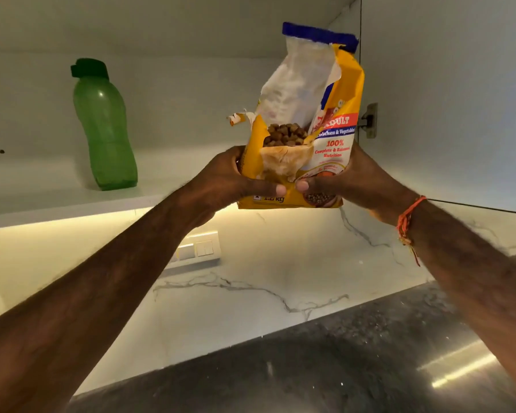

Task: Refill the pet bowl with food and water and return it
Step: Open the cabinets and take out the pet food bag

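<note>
now both hands round torn food bag [301, 138]

Above the shelf [72, 204] I count one food bag [334, 138], one green bottle [105, 129], and my two hands [221, 180].

Both hands grip a yellow pet food bag [334, 138] low on its sides, left hand [221, 180] and right hand [352, 180] with thumbs nearly meeting in front. Brown kibble [285, 134] shows through a torn opening. A green bottle [105, 126] stands on the white shelf [57, 204] at left, well apart.
</note>
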